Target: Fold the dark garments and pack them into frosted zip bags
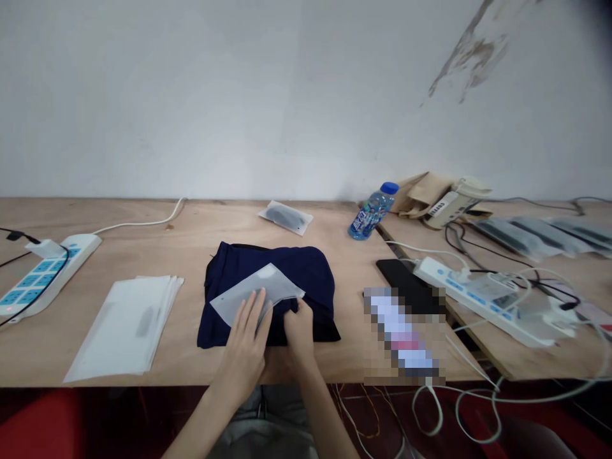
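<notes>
A dark blue folded cloth (306, 268) lies on the wooden table near its front edge. On top of it rests a translucent frosted bag (258, 285), tilted, with small holes at its corners. My left hand (249, 325) lies on the bag's lower part, fingers stretched out and pressing it against the cloth. At the bag's right end, my right hand (299, 325) is closed, its thumb and fingers pinched by the bag's opening and the dark cloth. Exactly what is between those fingers is hidden.
White frosted bags (124, 325) are stacked at left, beside a power strip (48, 274). A small filled bag (285, 217) lies behind the cloth. To the right are a blue-capped bottle (373, 211), a pixelated phone (401, 331), a black device (406, 284), another power strip (482, 299) and cables.
</notes>
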Tool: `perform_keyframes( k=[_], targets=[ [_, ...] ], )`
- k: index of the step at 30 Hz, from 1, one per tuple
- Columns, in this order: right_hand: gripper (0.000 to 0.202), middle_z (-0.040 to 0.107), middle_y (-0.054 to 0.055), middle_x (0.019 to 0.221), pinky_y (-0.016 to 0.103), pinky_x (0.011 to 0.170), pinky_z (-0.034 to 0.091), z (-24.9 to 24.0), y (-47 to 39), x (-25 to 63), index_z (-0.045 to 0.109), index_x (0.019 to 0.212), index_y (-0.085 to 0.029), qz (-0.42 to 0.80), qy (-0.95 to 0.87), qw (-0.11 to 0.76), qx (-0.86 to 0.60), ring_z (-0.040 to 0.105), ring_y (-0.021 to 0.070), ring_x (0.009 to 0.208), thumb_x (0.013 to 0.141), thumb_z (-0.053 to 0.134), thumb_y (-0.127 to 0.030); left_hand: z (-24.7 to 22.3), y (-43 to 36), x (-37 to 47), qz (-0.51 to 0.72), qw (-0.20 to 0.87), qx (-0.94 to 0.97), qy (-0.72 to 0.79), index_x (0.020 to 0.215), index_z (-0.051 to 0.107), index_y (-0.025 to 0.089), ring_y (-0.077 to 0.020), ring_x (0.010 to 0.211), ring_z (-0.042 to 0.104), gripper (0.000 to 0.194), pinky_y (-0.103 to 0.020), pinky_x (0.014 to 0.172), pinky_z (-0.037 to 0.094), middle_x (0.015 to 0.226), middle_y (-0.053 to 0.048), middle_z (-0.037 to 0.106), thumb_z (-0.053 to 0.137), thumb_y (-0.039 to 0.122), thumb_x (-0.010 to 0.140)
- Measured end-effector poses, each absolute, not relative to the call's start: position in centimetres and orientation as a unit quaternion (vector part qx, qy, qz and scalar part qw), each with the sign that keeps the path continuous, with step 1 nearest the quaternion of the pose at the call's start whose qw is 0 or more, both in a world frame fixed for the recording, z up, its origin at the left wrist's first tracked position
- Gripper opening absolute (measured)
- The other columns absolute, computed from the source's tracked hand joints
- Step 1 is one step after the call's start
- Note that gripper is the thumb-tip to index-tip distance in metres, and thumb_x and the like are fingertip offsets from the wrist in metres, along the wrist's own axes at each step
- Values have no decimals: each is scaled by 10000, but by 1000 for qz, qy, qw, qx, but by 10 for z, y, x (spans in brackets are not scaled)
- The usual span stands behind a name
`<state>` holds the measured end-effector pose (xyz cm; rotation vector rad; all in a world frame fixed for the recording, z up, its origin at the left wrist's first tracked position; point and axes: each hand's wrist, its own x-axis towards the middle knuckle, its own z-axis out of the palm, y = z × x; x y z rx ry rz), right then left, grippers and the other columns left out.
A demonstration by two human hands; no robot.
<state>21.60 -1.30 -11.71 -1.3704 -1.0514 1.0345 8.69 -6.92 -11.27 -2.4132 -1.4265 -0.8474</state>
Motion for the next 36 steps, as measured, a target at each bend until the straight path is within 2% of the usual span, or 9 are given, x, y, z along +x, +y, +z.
perform_keyframes(
  k=[2, 4, 9, 12, 16, 21, 27, 32, 36],
  targets=[
    [341, 715, 114, 1074, 394, 914, 505, -117, -14, 208, 656, 1086, -150, 410, -462, 546, -566, 643, 256, 1052, 805, 497, -260, -111, -66, 85, -301, 89, -812, -492, 1499, 266, 156, -291, 1466, 205, 804, -513, 1125, 370, 1588, -133, 229, 308, -97, 737],
    [345, 705, 110, 1095, 417, 961, 487, -115, -17, 208, 628, 1142, -172, 384, -528, 511, -559, 613, 255, 1131, 845, 480, -269, -108, -63, 82, -304, 70, -800, -512, 1482, 304, 161, -291, 1463, 217, 795, -513, 1117, 381, 1584, -126, 242, 326, -94, 730],
    [344, 676, 178, 1144, 458, 894, 537, -100, -39, 229, 596, 1207, -132, 236, -720, 364, -541, 646, 296, 1075, 920, 433, -230, -108, -58, 79, -277, 9, -797, -536, 1442, 369, 138, -294, 1444, 271, 789, -513, 1121, 376, 1567, -148, 278, 341, -102, 691],
    [379, 633, 180, 1230, 451, 957, 521, -91, -57, 234, 567, 1280, -128, 122, -772, 358, -511, 599, 275, 1154, 943, 400, -179, -111, -57, 78, -288, -31, -802, -523, 1491, 279, 165, -264, 1443, 280, 861, -491, 1125, 378, 1567, -130, 285, 327, -104, 675],
    [469, 573, 146, 1338, 417, 1032, 490, -91, -67, 226, 472, 1396, -140, 74, -843, 323, -424, 514, 231, 1265, 936, 388, -119, -114, -57, 77, -314, -72, -804, -499, 1533, 153, 183, -233, 1445, 280, 815, -464, 1142, 366, 1562, -121, 299, 345, -45, 775],
    [525, 510, 174, 1411, 520, 1099, 377, -108, -51, 213, 432, 1429, -105, 18, -883, 230, -408, 451, 299, 1307, 912, 477, -183, -113, -57, 77, -329, -44, -818, -470, 1536, 161, 205, -233, 1467, 214, 747, -490, 1156, 339, 1549, -93, 339, 308, -21, 839],
    [563, 500, 204, 1413, 536, 991, 426, -112, -31, 204, 414, 1444, -127, -39, -895, 157, -416, 493, 341, 1250, 898, 527, -208, -112, -56, 71, -307, -8, -849, -430, 1503, 280, 244, -231, 1461, 236, 782, -520, 1165, 310, 1559, -60, 325, 285, -74, 789],
    [457, 558, 199, 1352, 509, 1015, 427, -105, -36, 207, 524, 1350, -111, -5, -893, 179, -413, 532, 316, 1207, 903, 519, -209, -112, -51, 60, -315, -48, -837, -445, 1526, 200, 230, -191, 1450, 268, 695, -468, 1176, 309, 1545, -63, 353, 297, 7, 875],
    [439, 547, 177, 1375, 530, 1070, 398, -108, -53, 217, 535, 1332, -106, 32, -868, 231, -437, 472, 314, 1292, 902, 480, -175, -108, -49, 54, -263, -90, -834, -476, 1508, 261, 254, -205, 1458, 247, 580, -480, 1166, 311, 1553, -52, 340, 316, 117, 947]
  ],
)
